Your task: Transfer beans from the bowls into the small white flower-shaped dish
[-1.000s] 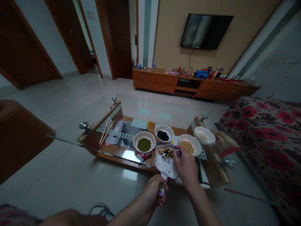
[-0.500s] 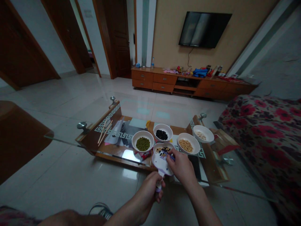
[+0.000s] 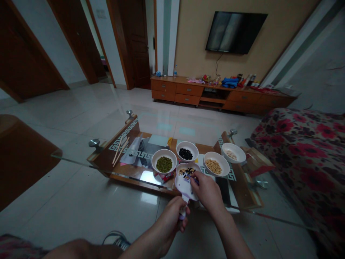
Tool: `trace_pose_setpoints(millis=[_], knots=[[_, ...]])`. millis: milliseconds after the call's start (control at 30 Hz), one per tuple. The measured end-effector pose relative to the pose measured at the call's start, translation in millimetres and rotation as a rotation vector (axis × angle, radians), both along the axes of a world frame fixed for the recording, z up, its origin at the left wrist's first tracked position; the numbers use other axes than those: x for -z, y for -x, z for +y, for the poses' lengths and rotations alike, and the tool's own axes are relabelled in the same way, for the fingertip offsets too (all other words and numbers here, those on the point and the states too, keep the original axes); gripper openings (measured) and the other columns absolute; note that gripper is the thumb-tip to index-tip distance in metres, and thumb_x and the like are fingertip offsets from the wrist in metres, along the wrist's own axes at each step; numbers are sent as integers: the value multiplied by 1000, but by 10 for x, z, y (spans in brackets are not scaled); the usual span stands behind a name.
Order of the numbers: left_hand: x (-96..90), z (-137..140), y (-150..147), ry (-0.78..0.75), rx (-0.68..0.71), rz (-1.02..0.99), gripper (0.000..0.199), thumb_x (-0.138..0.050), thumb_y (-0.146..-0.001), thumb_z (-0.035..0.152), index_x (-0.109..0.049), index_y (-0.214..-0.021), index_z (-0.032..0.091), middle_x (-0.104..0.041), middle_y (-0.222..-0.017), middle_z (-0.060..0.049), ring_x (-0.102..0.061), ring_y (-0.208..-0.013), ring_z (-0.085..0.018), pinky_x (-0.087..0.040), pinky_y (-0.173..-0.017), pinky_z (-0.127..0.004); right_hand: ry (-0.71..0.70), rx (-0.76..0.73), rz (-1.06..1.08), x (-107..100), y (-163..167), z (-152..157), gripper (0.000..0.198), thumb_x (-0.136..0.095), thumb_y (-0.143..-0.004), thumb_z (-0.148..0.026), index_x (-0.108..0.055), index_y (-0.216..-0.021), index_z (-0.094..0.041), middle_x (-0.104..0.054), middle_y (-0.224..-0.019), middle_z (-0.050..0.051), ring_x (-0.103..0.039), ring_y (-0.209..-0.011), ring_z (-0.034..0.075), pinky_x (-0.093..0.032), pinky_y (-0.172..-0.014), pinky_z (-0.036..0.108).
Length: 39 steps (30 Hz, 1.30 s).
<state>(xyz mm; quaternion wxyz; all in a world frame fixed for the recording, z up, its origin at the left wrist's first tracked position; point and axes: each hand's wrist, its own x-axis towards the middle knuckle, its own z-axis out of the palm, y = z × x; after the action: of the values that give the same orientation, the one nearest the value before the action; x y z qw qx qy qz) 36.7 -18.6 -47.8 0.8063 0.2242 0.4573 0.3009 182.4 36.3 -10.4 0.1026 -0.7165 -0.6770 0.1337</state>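
My left hand [image 3: 174, 214] is closed around the handle of a white and purple paddle-shaped dish [image 3: 185, 187], which it holds at the near edge of the glass table. Black beans and yellow soybeans lie mixed on the dish's far part. Over them is my right hand [image 3: 206, 189], fingers pinched together; a small purple thing shows at the fingertips, too unclear to name. Around the dish stand white bowls: one of green mung beans [image 3: 164, 164], one of black beans [image 3: 185, 154], one of soybeans [image 3: 214, 167] and one with pale pieces [image 3: 231, 155].
Chopsticks [image 3: 120, 151] appear at the left of the glass table [image 3: 78, 153], with papers near them. Beyond it stands a wooden TV cabinet [image 3: 188, 94] bearing assorted items. A flower-patterned cover [image 3: 304, 140] is to the right. A shoe [image 3: 116, 239] shows below.
My right hand has shifted very slightly over the beans, its fingers still pinched. The left hand keeps its hold on the dish, and the bowls stay put.
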Motion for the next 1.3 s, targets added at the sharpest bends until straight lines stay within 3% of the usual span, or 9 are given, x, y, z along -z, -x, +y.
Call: trace_pose_setpoints(millis=[367, 867, 1300], knots=[[1, -5, 2, 1, 4, 4, 19, -46, -70, 35, -51, -78, 18, -53, -71, 2, -42, -45, -6, -25, -44, -22, 5, -6, -38, 58, -20, -3, 24, -47, -89, -36, -67, -99, -27, -72, -92, 4, -65, -85, 18, -36, -66, 24], [-24, 0, 2, 21, -2, 8, 20, -46, -69, 34, -51, -81, 18, -53, -69, 3, -40, -43, -6, -25, -43, -22, -8, 19, 30, -36, 5, -9, 22, -46, -89, -33, -66, -97, -26, -72, -89, 2, -65, -82, 16, -34, -61, 23], [-5, -7, 2, 10, -3, -21, 20, -47, -70, 36, -50, -80, 18, -54, -74, 2, -43, -45, -6, -26, -43, -22, -225, 164, 138, -51, 10, 16, 29, -42, -91, -35, -66, -104, -25, -72, -94, 3, -65, -82, 18, -36, -64, 25]])
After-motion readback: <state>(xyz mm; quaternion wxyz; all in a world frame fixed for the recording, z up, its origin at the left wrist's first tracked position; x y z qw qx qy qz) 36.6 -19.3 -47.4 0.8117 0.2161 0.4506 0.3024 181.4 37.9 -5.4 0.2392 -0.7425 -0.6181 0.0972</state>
